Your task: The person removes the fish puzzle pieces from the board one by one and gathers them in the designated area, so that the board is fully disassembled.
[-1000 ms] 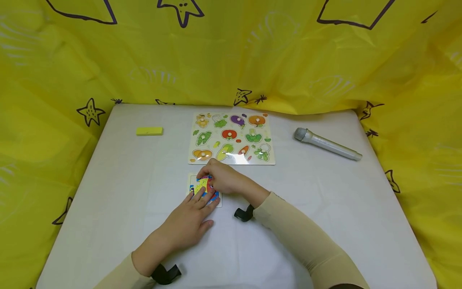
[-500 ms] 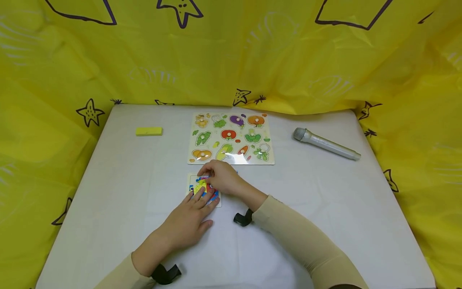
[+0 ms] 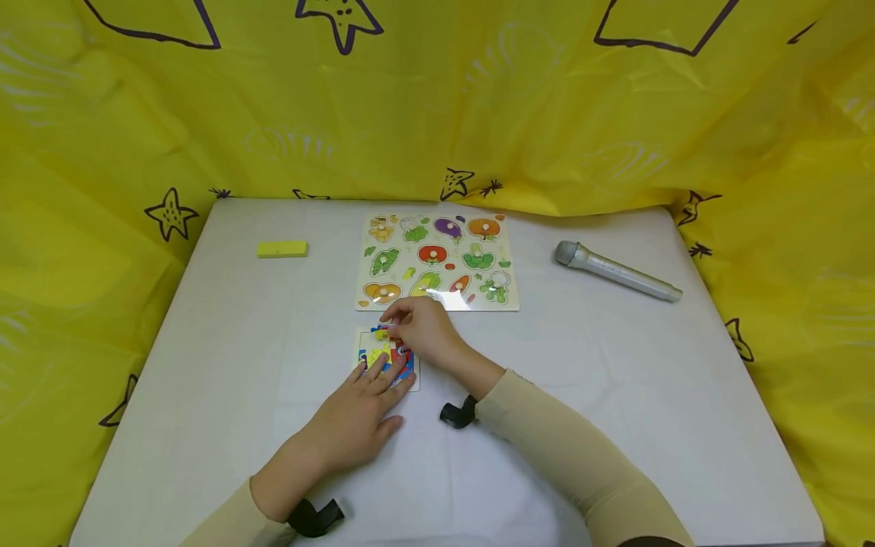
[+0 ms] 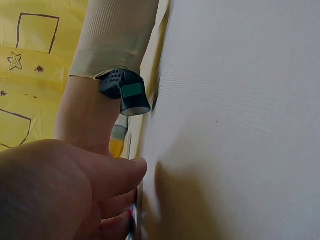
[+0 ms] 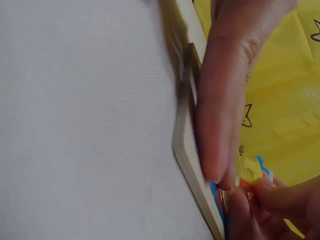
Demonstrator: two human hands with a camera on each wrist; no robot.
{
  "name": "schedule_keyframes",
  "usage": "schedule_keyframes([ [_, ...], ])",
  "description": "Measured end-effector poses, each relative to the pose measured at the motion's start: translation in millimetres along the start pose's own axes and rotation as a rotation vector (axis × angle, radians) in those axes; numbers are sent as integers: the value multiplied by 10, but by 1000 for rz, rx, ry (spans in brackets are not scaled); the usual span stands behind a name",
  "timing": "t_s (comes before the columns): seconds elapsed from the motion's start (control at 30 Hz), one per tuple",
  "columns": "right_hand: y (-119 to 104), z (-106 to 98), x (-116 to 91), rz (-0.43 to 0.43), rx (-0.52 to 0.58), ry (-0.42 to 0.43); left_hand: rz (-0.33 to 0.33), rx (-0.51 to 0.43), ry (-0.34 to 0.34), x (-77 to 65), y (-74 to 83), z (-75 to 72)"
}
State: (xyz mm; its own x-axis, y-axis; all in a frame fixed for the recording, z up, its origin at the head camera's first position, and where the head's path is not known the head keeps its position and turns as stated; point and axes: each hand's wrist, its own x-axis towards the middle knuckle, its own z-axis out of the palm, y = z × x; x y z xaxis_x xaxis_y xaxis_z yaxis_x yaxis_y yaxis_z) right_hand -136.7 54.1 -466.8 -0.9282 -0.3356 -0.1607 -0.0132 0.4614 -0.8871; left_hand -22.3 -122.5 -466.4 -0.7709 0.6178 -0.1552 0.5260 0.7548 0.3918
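A small jigsaw puzzle board [image 3: 367, 341] with a yellow, red and blue picture lies near the middle of the table. My left hand [image 3: 358, 418] rests on its lower part, fingers spread and straight. Between thumb and fingertips, my right hand [image 3: 427, 334] pinches a yellow and blue jigsaw piece [image 3: 380, 334] over the board's upper edge. In the right wrist view that piece [image 5: 251, 169] stands tilted off the board, and the left fingers [image 5: 220, 110] press beside it. The left wrist view shows the left hand [image 4: 70, 190] from its thumb side; the board is mostly hidden there.
Just behind the jigsaw lies a larger vegetable peg puzzle [image 3: 465, 266]. A yellow block [image 3: 282, 249] is at the back left, a silver microphone [image 3: 618, 272] at the right. Yellow patterned cloth [image 3: 437, 99] hangs behind and beside the white table [image 3: 547, 456].
The right hand has lifted the yellow and blue piece out of the jigsaw's top part and moved it slightly away, baring the board there. The left hand has stayed in place.
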Motion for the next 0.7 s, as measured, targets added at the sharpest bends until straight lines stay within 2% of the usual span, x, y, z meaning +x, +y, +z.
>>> schedule_keyframes([
  [0.1,-16,-53,-9,46,102,-32,3,-4,-2,2,-2,-2],
  [0.17,-21,-105,-23,70,125,-48,5,-1,-3,3,-3,-3],
  [0.37,42,-363,-85,104,70,-31,-7,1,-14,11,-2,-6],
  [0.7,332,-907,-201,201,-24,-19,-28,-6,-23,0,-8,-7],
])
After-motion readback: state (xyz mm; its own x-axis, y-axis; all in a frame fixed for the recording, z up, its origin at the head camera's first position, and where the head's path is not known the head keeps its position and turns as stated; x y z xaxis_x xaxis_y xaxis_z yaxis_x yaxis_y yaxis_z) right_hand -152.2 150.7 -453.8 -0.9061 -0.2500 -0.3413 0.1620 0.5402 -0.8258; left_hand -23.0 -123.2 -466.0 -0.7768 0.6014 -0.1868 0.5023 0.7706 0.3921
